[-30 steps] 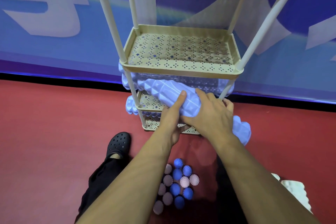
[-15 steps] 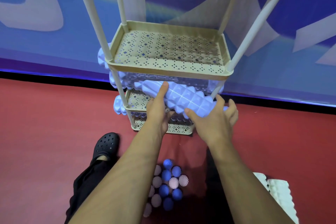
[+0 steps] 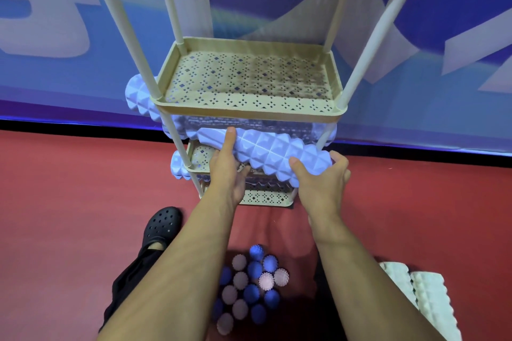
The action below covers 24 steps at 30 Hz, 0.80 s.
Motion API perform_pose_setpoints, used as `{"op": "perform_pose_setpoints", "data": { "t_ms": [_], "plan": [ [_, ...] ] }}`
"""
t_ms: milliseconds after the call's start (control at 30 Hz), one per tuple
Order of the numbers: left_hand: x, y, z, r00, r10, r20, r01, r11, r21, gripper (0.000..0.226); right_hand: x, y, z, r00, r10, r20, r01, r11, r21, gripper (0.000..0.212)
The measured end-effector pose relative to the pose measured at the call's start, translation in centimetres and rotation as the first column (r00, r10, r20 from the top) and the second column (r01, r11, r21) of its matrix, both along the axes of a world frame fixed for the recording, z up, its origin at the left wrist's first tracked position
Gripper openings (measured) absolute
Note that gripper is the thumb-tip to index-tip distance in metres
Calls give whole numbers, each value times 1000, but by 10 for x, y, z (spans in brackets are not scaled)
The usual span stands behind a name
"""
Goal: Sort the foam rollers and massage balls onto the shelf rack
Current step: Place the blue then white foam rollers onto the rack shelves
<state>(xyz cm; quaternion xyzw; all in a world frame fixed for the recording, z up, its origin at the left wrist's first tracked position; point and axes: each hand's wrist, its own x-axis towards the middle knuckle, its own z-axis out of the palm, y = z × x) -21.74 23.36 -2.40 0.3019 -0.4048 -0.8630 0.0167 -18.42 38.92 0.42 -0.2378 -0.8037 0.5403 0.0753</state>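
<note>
A lavender knobbly foam roller [image 3: 274, 153] lies across the front of the beige shelf rack's [image 3: 249, 113] second tier, under the empty perforated upper tray. My left hand [image 3: 225, 171] holds it from below near its left part, thumb up on its face. My right hand [image 3: 322, 183] grips its right end. Another lavender roller [image 3: 140, 97] sticks out to the left behind it, and a third [image 3: 178, 165] pokes out of the tier below. A pile of several blue and pink spiky massage balls [image 3: 250, 285] lies on the floor between my forearms.
White ridged foam rollers [image 3: 424, 296] lie on the red floor at the lower right. A leg in black trousers with a black clog [image 3: 163, 225] stands at the lower left. A blue and white wall banner runs behind the rack.
The roller has gone from slanting out past the rack's right side to lying nearly level inside the second tier. My right hand slid to its right end.
</note>
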Motion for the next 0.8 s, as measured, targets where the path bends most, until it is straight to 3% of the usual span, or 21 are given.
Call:
{"op": "perform_pose_setpoints", "data": {
  "t_ms": [200,300,633,800],
  "plan": [
    [9,16,1,987,-161,3,161,987,-21,82,2,-6,-3,1000,7,-31,-8,998,-58,69],
    [10,33,-2,977,-215,-13,215,976,-20,65,3,-10,-5,999,12,-43,-16,996,-84,67],
    [8,38,-7,991,-137,10,137,991,-8,65,4,-7,-2,996,73,-47,-77,993,-91,69],
    [1,33,-3,993,-102,-67,102,995,5,59,1,-11,-4,992,108,-70,-116,986,-120,76]
  ]
}}
